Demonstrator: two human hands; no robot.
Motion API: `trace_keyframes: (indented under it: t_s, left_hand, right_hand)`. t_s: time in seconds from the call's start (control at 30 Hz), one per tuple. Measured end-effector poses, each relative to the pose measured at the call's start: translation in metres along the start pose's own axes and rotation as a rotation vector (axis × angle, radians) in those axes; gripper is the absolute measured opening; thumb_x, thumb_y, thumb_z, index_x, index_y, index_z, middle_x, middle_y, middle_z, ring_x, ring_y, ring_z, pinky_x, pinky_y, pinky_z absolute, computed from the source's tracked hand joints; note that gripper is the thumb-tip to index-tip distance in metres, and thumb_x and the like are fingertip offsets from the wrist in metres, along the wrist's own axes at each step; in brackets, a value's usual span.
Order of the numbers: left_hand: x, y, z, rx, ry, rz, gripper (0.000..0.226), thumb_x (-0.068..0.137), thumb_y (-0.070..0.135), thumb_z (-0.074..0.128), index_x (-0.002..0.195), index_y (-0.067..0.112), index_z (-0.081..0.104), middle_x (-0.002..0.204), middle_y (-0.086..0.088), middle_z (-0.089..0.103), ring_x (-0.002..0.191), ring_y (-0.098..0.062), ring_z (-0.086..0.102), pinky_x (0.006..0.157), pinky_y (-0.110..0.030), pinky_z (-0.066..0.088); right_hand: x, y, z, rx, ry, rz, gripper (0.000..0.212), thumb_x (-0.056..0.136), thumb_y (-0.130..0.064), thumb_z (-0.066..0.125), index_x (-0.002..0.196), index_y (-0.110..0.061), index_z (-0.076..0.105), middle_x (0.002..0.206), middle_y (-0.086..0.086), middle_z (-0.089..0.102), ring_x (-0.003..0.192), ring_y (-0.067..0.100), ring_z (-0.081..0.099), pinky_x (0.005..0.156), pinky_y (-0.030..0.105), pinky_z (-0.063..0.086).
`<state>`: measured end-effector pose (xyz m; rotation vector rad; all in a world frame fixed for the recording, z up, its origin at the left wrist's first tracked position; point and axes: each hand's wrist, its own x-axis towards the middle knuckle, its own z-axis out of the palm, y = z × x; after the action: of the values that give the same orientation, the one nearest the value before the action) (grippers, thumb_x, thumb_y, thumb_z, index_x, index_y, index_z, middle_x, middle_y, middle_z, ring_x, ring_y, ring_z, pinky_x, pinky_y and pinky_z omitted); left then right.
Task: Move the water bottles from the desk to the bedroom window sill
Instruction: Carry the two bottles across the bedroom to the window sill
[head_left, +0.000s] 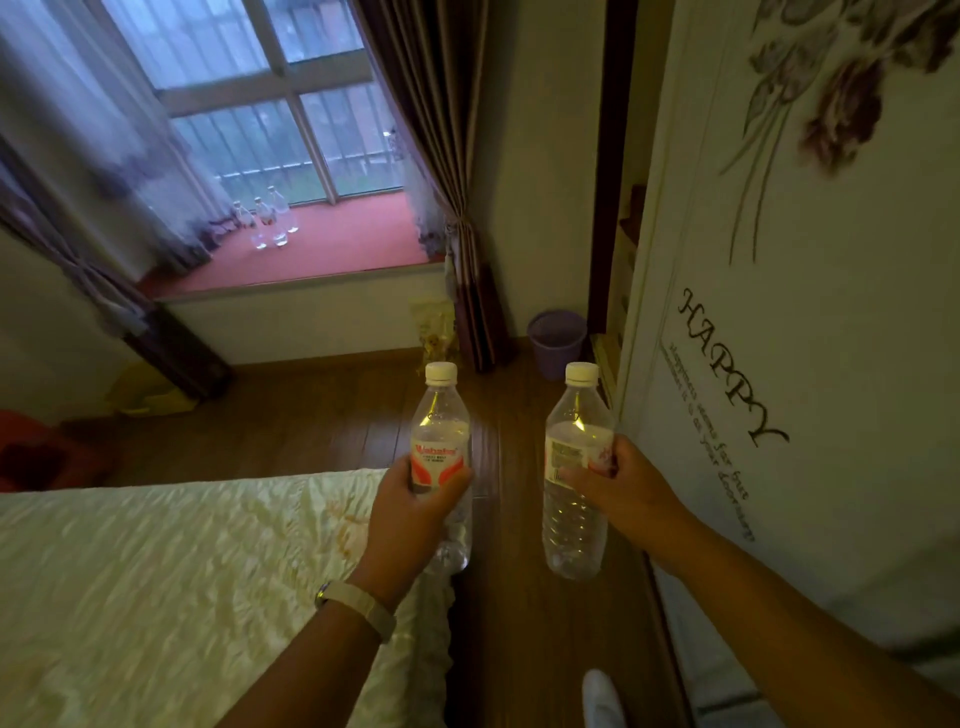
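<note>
So the person's got a bottle in each hand, both upright with the white caps on. The left hand (410, 499) is wrapped around the middle of the left water bottle (441, 447), thumb across the front over the red-and-white label, fingers curled round the back. There's a pale watch band (358, 608) on that wrist. The right hand (618, 483) grips the right water bottle (574, 467) from the side at label height, fingers tucked behind it and the thumb across the front. The two bottles are near each other but not touching, held out over the dark wood floor (519, 623) between the bed (182, 571) with its cream cover and a white wardrobe door (805, 364) that says HAPPY on it.

Further off, the window sill (337, 239) has a red top, and a small cluster of clear bottles (270, 218) stands on it near the sheer curtain. A purple bin (556, 338) sits on the floor by the brown curtain (441, 130).
</note>
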<state>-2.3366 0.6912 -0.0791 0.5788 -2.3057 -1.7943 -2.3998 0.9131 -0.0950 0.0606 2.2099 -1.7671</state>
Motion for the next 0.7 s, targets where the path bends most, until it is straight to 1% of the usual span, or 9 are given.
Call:
trace_keyframes:
  t_s: [0.07,0.1,0.17,0.23,0.33,0.43,0.53,0.63,0.7]
  left_hand:
    - [0.026,0.011,0.016,0.0,0.002,-0.01,0.032,0.084,0.029,0.074,0.112,0.018,0.064,0.1,-0.002,0.072,0.088,-0.014,0.071,0.068,-0.027,0.057]
    - [0.037,0.016,0.022,-0.007,0.003,-0.014,0.031,0.085,0.029,0.074,0.112,0.02,0.063,0.101,-0.002,0.072,0.09,-0.015,0.071,0.07,-0.031,0.059]
    - [0.058,0.025,0.033,-0.025,0.009,-0.006,0.025,0.084,0.03,0.073,0.107,0.026,0.062,0.102,0.0,0.072,0.092,-0.016,0.071,0.076,-0.036,0.06]
    - [0.076,0.03,0.041,-0.029,0.018,0.006,0.023,0.084,0.031,0.073,0.103,0.032,0.06,0.102,0.001,0.072,0.093,-0.014,0.071,0.08,-0.034,0.058]
    - [0.097,0.032,0.045,-0.026,0.047,-0.001,0.022,0.084,0.03,0.073,0.102,0.032,0.06,0.102,0.0,0.072,0.093,-0.016,0.071,0.083,-0.035,0.057]
    - [0.123,0.034,0.043,-0.028,0.094,-0.023,0.025,0.084,0.03,0.073,0.105,0.029,0.06,0.103,0.001,0.071,0.094,-0.016,0.069,0.078,-0.029,0.055]
    - [0.155,0.029,0.038,-0.043,0.124,-0.034,0.025,0.085,0.03,0.073,0.106,0.028,0.061,0.102,0.002,0.071,0.093,-0.013,0.069,0.07,-0.02,0.052]
    - [0.191,0.019,0.036,-0.051,0.138,-0.048,0.021,0.085,0.029,0.073,0.102,0.031,0.06,0.098,0.003,0.071,0.089,-0.009,0.069,0.069,-0.018,0.05]
    - [0.221,0.009,0.035,-0.062,0.13,-0.062,0.023,0.085,0.028,0.073,0.105,0.028,0.061,0.098,0.001,0.071,0.089,-0.009,0.069,0.069,-0.018,0.051]
  right_hand:
    - [0.034,-0.009,-0.012,-0.007,-0.017,0.007,0.055,0.083,-0.03,0.076,0.131,-0.021,0.051,0.118,0.001,0.064,0.106,0.019,0.063,0.091,0.041,0.055]
    - [0.049,-0.014,-0.018,-0.014,-0.022,0.007,0.053,0.084,-0.03,0.075,0.13,-0.021,0.051,0.117,0.001,0.064,0.105,0.018,0.063,0.089,0.039,0.056]
    - [0.078,-0.025,-0.027,-0.02,-0.033,-0.013,0.051,0.084,-0.03,0.075,0.129,-0.02,0.052,0.114,0.0,0.064,0.101,0.015,0.063,0.079,0.03,0.055]
    - [0.105,-0.035,-0.032,-0.023,-0.045,-0.037,0.051,0.085,-0.03,0.074,0.13,-0.019,0.052,0.112,-0.002,0.064,0.097,0.011,0.062,0.07,0.023,0.051]
    - [0.138,-0.046,-0.032,-0.003,-0.067,-0.032,0.049,0.085,-0.03,0.074,0.128,-0.02,0.053,0.104,-0.008,0.064,0.09,0.005,0.061,0.064,0.021,0.048]
    - [0.17,-0.058,-0.025,0.001,-0.086,-0.034,0.046,0.085,-0.03,0.075,0.124,-0.021,0.053,0.099,-0.012,0.062,0.087,0.003,0.059,0.062,0.02,0.047]
    - [0.204,-0.064,-0.014,-0.022,-0.101,-0.026,0.046,0.083,-0.03,0.077,0.122,-0.023,0.053,0.1,-0.011,0.062,0.087,0.004,0.059,0.063,0.021,0.047]
    - [0.239,-0.065,-0.001,-0.058,-0.111,-0.012,0.047,0.082,-0.029,0.077,0.122,-0.021,0.054,0.103,-0.007,0.064,0.091,0.008,0.062,0.067,0.024,0.049]
    - [0.265,-0.069,0.007,-0.07,-0.116,-0.002,0.045,0.083,-0.029,0.077,0.121,-0.021,0.054,0.104,-0.007,0.064,0.091,0.008,0.062,0.066,0.023,0.049]
